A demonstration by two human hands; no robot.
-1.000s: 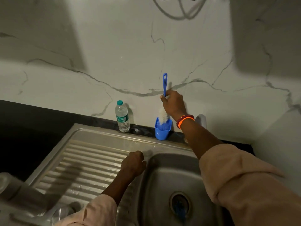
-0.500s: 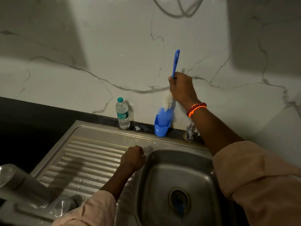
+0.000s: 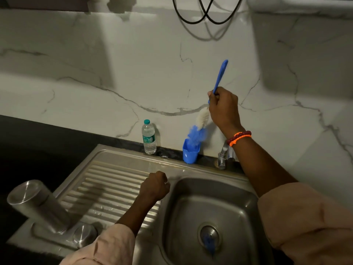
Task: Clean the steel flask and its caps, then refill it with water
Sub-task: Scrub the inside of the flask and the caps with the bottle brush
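Observation:
The steel flask [image 3: 36,204] stands at the near left corner of the sink's draining board [image 3: 107,188], with a round steel cap [image 3: 83,235] beside its base. My right hand [image 3: 223,108] grips the blue handle of a bottle brush [image 3: 201,121], whose white and blue bristles hang tilted just above a blue holder cup [image 3: 190,153] at the wall. My left hand [image 3: 155,186] rests as a closed fist on the sink's rim between draining board and basin, with nothing seen in it.
A small plastic water bottle [image 3: 149,137] stands against the marble wall. The tap [image 3: 223,155] rises behind the steel basin [image 3: 210,211], whose drain [image 3: 209,238] shows something blue. Black cables [image 3: 202,14] hang on the wall above. Dark countertop lies to the left.
My right hand has lifted the brush up and to the right, drawing its bristles out of the blue holder cup. My left fist has stayed on the sink's rim.

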